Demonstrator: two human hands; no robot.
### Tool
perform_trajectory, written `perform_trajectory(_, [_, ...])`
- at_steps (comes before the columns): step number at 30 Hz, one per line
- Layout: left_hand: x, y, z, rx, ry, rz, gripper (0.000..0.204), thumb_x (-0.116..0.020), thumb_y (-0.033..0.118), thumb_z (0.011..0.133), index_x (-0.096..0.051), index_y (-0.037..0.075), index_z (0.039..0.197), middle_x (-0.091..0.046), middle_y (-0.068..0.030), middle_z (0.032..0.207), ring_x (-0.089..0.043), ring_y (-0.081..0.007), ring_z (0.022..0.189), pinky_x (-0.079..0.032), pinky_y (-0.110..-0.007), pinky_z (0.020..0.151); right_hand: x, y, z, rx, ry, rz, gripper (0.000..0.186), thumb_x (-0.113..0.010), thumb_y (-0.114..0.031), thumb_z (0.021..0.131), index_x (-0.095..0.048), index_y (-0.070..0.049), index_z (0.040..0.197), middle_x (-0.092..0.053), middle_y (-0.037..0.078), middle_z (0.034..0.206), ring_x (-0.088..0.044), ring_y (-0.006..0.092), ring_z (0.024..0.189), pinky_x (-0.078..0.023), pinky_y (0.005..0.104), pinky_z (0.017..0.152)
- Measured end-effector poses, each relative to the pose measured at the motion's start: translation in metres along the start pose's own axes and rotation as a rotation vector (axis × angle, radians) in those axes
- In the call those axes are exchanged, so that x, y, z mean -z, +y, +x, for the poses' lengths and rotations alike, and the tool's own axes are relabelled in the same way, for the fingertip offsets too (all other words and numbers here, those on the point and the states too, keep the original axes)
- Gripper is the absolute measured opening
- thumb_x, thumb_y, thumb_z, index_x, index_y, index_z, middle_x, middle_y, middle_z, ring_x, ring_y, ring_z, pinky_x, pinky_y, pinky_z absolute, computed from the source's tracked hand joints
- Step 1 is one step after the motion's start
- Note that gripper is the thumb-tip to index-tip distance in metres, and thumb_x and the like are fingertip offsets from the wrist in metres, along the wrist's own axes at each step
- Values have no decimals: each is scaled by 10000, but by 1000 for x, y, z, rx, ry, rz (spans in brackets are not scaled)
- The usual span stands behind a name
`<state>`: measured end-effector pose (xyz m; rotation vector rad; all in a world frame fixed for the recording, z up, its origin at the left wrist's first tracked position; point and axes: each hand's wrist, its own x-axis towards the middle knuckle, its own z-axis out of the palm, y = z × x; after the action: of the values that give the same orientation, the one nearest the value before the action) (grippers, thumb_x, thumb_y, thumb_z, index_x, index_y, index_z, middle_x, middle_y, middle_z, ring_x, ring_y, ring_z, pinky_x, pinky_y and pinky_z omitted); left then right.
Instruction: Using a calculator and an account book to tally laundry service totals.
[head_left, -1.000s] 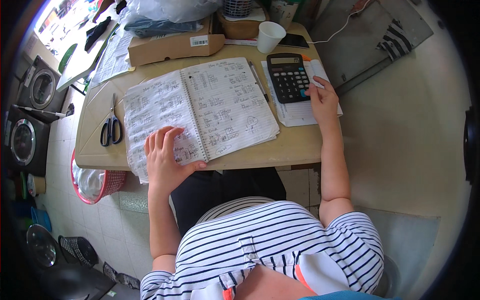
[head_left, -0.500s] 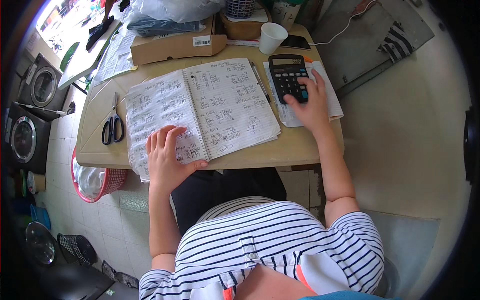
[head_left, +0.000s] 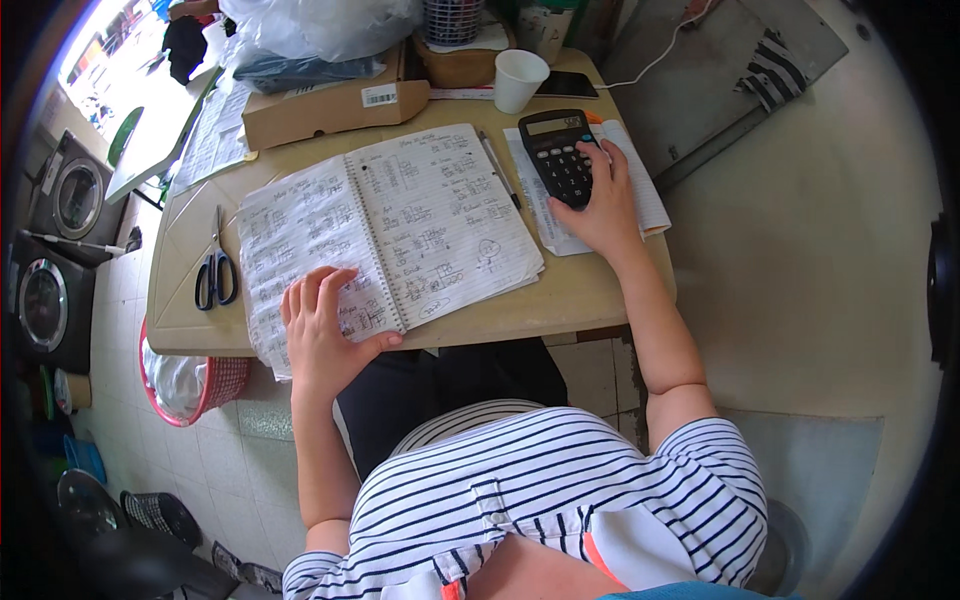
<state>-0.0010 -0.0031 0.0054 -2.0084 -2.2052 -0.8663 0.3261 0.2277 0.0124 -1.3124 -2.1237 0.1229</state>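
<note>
My left hand rests on the lower left page of an open spiral notebook filled with handwriting, its fingers curved and apart. A black calculator lies on loose papers at the right; my right hand is over it, fingertips at the keys, thumb at its lower edge, fingers apart. A pen lies between notebook and papers. Scissors with dark handles lie at the notebook's left on the beige table.
Behind sit a cardboard box, plastic bags, a white cup and a black phone near a white cable. Washing machines and a red basket stand at left; a grey panel is at right.
My right hand moved left from the calculator's right side onto its keys, thumb now lower left. My left hand stays on the notebook. The view has shifted slightly.
</note>
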Motion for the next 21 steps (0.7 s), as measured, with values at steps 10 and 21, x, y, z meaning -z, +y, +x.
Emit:
perform_trajectory(10, [-1, -1, 1, -30, 18, 15, 1002, -813, 748, 537, -602, 76, 1249, -581, -115, 1241, -528, -346, 1163, -372, -497, 1075, 11, 34, 9, -68, -45, 214, 331, -727, -181, 911, -674, -159, 1238, -366, 258, 1546, -460, 466, 1375, -445, 481, 1103])
perform_trajectory(21, [0, 0, 0, -31, 19, 18, 989, -829, 723, 533, -602, 79, 1248, -580, -118, 1244, -530, -357, 1185, -375, -500, 1081, -5, 29, 9, 68, 39, -3, 221, -645, -132, 977, -761, -268, 1106, -354, 120, 1619, -277, 457, 1503, -191, 708, 1181])
